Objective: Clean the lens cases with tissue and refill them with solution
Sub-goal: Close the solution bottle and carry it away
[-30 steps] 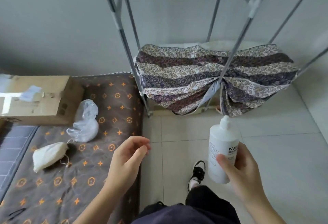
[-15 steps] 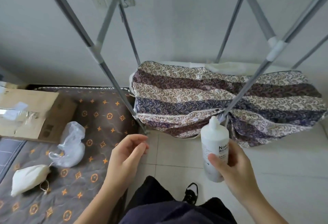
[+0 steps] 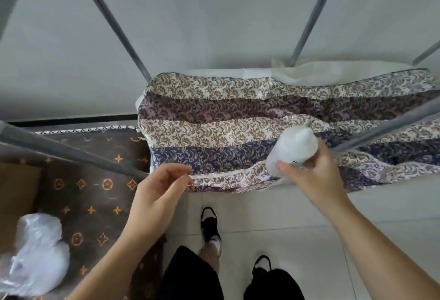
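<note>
My right hand (image 3: 314, 176) grips a white solution bottle (image 3: 296, 147), blurred by motion and tilted with its capped top pointing up and right, over the patterned cloth. My left hand (image 3: 159, 192) hovers to the left of it at about the same height, fingers loosely curled with thumb and fingertips close together; nothing can be seen between them. No lens case or tissue is in view.
A striped floral cloth (image 3: 238, 133) hangs on a grey drying rack (image 3: 114, 23) against the wall. A brown patterned mattress (image 3: 95, 192) lies at left with a clear plastic bag (image 3: 35, 252) and a cardboard box (image 3: 14, 192). My feet (image 3: 210, 226) stand on white floor tiles.
The view has moved closer to the rack and cloth. My right hand has raised and tipped the bottle towards the cloth. My left hand keeps its loose curl.
</note>
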Demonstrator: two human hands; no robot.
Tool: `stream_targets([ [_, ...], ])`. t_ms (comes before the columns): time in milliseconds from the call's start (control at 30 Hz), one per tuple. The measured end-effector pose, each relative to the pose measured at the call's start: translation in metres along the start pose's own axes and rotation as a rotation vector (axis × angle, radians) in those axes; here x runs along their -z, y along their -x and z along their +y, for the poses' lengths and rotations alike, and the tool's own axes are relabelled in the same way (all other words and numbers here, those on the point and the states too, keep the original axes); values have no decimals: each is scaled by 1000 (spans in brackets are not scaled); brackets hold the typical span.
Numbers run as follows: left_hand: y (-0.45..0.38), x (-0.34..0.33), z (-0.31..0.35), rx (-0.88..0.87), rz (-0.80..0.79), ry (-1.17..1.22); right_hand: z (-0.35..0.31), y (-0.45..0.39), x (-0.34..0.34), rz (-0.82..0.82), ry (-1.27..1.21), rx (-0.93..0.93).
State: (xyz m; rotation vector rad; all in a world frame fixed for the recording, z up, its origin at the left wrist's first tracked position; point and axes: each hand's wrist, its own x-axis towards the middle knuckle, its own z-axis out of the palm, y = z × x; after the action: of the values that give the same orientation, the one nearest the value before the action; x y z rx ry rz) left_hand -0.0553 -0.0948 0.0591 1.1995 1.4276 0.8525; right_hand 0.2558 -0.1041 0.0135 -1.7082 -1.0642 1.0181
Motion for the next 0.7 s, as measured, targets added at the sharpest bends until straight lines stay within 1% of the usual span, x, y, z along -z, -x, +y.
stream_targets([
  [100, -47, 2, -25, 32, -32, -9, 27, -71, -22, 68, 36, -40],
  [233, -106, -4, -65, 65, -35, 26, 68, -162, -48, 148, 72, -65],
  [367, -156, -14, -100, 74, -47, 59, 109, -235, -72, 196, 99, -98],
  [533, -194, -20, -130, 96, -64, 46, 151, -294, -94, 235, 128, -107],
  [700, -213, -19, -148, 82, -53, 59, 183, -323, -107, 231, 115, -144],
])
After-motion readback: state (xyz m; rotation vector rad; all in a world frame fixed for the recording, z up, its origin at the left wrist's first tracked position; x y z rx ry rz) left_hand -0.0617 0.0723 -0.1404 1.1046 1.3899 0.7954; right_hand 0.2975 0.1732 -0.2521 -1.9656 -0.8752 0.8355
